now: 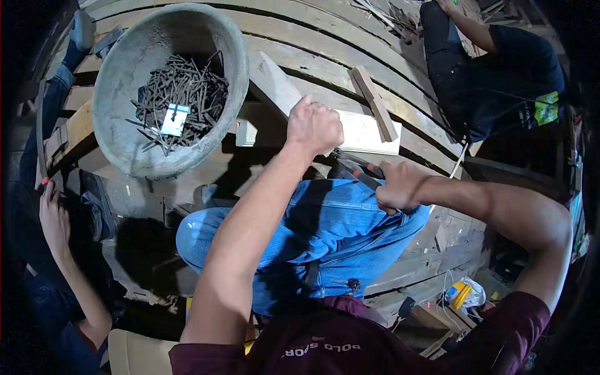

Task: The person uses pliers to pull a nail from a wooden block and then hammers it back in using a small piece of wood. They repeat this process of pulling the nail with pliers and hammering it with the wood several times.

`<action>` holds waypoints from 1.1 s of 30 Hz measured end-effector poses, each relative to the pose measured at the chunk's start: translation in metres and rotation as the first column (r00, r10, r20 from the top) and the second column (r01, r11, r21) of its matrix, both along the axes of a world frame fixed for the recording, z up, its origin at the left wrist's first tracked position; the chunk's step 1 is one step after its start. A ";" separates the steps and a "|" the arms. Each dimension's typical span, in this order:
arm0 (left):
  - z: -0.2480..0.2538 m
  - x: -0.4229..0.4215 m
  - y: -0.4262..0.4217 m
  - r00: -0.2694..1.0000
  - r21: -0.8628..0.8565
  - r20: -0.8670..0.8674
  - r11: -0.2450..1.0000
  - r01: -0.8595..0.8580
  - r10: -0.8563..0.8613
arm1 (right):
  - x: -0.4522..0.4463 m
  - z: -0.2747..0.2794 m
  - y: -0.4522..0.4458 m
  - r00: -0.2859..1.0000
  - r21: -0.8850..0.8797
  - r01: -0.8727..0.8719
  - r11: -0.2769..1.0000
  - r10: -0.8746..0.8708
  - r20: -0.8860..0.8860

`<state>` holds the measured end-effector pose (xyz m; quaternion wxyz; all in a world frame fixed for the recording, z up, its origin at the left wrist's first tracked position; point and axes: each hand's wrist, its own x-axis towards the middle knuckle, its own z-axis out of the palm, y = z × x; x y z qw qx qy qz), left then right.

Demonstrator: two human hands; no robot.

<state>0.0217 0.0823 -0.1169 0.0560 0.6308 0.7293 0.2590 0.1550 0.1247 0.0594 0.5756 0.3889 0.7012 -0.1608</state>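
Observation:
My left hand [314, 127] is closed in a fist above my raised knee, over the near end of a pale board [365, 132]. Whatever sits inside that fist is hidden. My right hand [401, 185] wraps round the handles of a pair of pliers [356, 167], dark with reddish parts. The pliers' head points up and left, close below my left fist; I cannot tell whether its jaws grip anything. A short wooden stick [375, 103] lies across the pale board.
A big grey basin [115, 119] at upper left holds many thin dark sticks [197, 81] and a small white-and-blue packet [174, 119]. Wooden slats with gaps make the floor. A co-worker's hand [55, 215] is at left; another person [500, 87] sits at upper right. A yellow object [459, 294] lies lower right.

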 end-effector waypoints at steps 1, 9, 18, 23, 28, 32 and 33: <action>0.001 0.000 0.000 1.000 0.005 -0.002 1.000 0.001 -0.001 | 0.005 -0.001 0.000 0.999 0.021 0.018 1.000 -0.017 -0.038; 0.005 -0.004 0.005 1.000 -0.042 0.000 0.999 0.017 -0.017 | 0.059 -0.015 0.015 0.941 0.154 -0.202 0.967 0.235 -0.242; 0.021 -0.009 0.015 0.996 -0.211 -0.035 0.975 0.067 -0.076 | 0.105 -0.040 0.014 0.735 0.478 -0.393 0.785 0.581 -0.350; 0.025 -0.013 0.022 0.997 -0.218 -0.020 0.973 0.074 -0.080 | 0.128 -0.058 0.008 0.523 0.685 -0.458 0.566 0.795 -0.307; 0.035 -0.013 0.021 0.996 -0.339 -0.040 0.939 0.065 -0.084 | 0.135 -0.064 0.014 0.429 0.730 -0.464 0.502 0.848 -0.310; 0.021 -0.016 0.013 0.994 -0.186 -0.065 0.980 0.075 -0.089 | 0.131 -0.060 0.022 0.279 0.790 -0.491 0.368 0.925 -0.257; 0.016 -0.015 0.013 0.994 -0.180 -0.077 0.982 0.058 -0.072 | 0.128 -0.058 0.022 0.264 0.791 -0.511 0.337 0.937 -0.229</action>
